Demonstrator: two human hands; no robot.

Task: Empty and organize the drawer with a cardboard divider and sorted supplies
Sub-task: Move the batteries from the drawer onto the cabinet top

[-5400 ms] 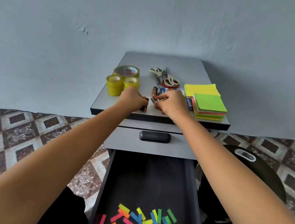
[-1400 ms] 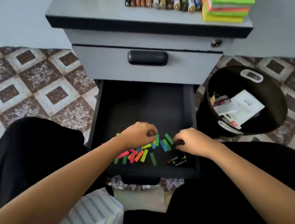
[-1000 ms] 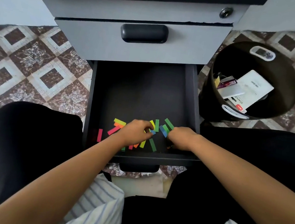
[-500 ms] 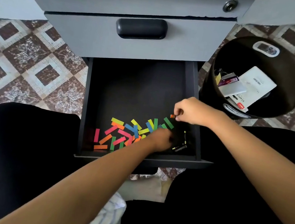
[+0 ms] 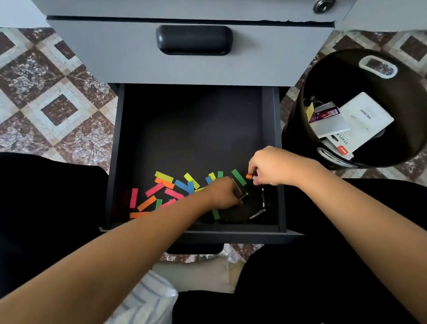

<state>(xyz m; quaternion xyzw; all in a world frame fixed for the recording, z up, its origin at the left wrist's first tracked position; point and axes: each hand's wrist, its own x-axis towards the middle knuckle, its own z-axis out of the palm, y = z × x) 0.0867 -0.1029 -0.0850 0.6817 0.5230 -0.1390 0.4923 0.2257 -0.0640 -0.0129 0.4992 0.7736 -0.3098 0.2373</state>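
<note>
Both hands work inside one open black drawer (image 5: 184, 130), at its front right corner.

1. Right hand (image 5: 274, 167): fingers (image 5: 256, 174) closed in a pinch on one orange-tipped cylindrical battery (image 5: 249, 176), held just above the drawer floor.
2. Left hand (image 5: 222, 196): fingers curled round one dark cylindrical battery (image 5: 239, 191), whose end protrudes toward the right fingers. The two hands are near each other but apart.
3. Two loose dark cylindrical batteries (image 5: 257, 214) lie on the drawer floor, just right of the left fingers and below the right fingers.
4. About eighteen small coloured paper strips (image 5: 163, 175) (green, yellow, blue, pink, orange) lie scattered flat, mostly left of the left fingers; one green strip lies just left of the right fingers. The left forearm hides part of the scatter, so the count is approximate.

Beyond the fingers, one closed grey drawer front (image 5: 113, 46) carries one black oval handle (image 5: 194, 38); one round metal lock (image 5: 323, 4) sits above it. One black round waste bin (image 5: 337, 75), right of the right fingers, holds several discarded cards and packets. The bin stands on a brown-and-cream patterned tile floor (image 5: 37, 98).
</note>
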